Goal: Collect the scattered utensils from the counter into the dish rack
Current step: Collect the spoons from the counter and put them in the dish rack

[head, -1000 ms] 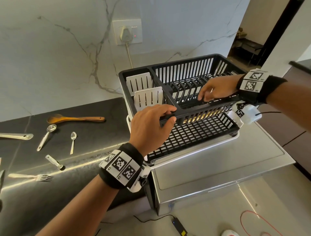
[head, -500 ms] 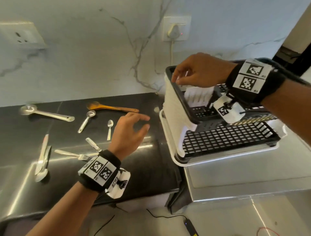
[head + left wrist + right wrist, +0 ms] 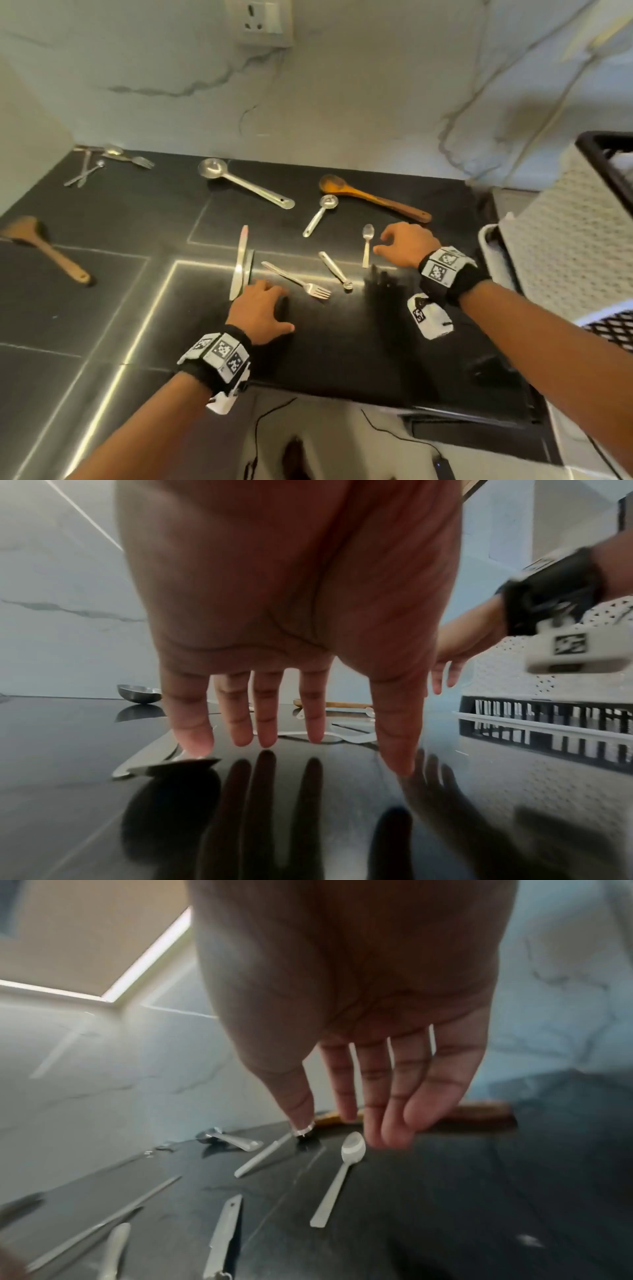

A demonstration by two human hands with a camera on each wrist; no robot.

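Observation:
Steel utensils lie scattered on the black counter [image 3: 342, 342]: a knife [image 3: 239, 263], a fork [image 3: 298, 281], a teaspoon [image 3: 367, 244], a short steel tool [image 3: 335, 270], a measuring spoon [image 3: 320, 216], a ladle [image 3: 239, 185] and a wooden spoon [image 3: 373, 198]. My left hand [image 3: 274, 305] hovers low with straight, spread fingers, its little finger [image 3: 192, 739] at the knife's [image 3: 164, 767] near end. My right hand [image 3: 380, 244] hangs open just right of the teaspoon [image 3: 342, 1172], holding nothing. The dish rack [image 3: 565, 240] stands at the far right.
A wooden spatula [image 3: 44, 250] lies at the far left. More cutlery [image 3: 102, 164] sits in the back left corner against the marble wall. A wall socket [image 3: 262, 20] is above. Cables [image 3: 394, 431] hang below the counter's front edge.
Both hands have left the dish rack and moved left and down over the utensils. The view has swung left, so the rack now sits at the right edge.

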